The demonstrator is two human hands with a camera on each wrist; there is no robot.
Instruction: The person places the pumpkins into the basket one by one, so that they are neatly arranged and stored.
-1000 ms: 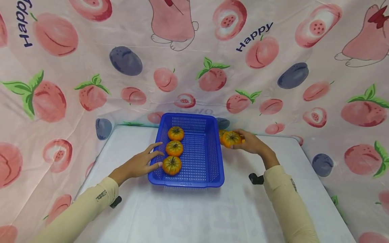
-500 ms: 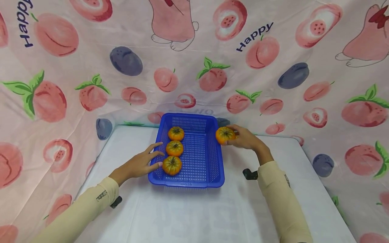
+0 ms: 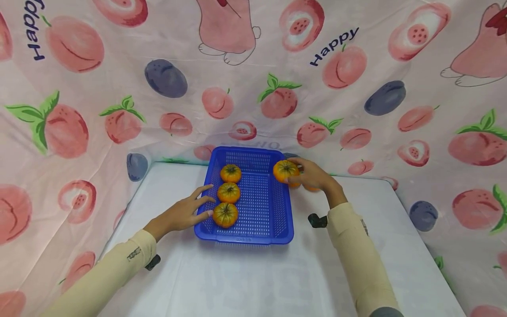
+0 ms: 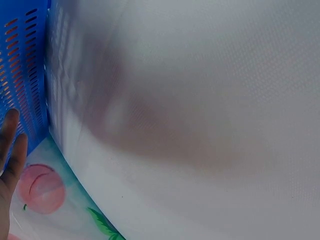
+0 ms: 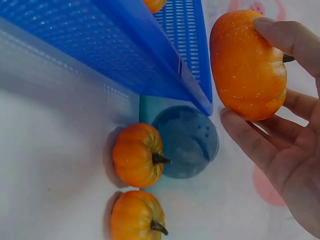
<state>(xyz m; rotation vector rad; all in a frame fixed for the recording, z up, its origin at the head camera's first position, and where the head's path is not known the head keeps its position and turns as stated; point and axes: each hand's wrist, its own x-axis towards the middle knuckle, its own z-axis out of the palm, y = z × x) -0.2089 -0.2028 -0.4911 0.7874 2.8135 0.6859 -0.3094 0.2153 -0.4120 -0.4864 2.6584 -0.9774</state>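
Observation:
My right hand grips a small orange pumpkin between thumb and fingers, above the right rim of the blue plastic basket. The right wrist view shows this pumpkin from the side, raised past the basket edge with its stem toward the palm. Inside the basket, three similar pumpkins line the left side in a column. My left hand lies at the basket's left rim, fingers spread and fingertips over the edge. Only a few left fingers appear in the left wrist view, against the basket wall.
Two more pumpkins, a nearer one and another, sit on the white table right of the basket, mostly covered by my right hand in the head view. A fruit-printed cloth hangs behind the table.
My right hand has lifted the pumpkin from beside the basket and carried it left and up, over the right rim. The left hand stays in place.

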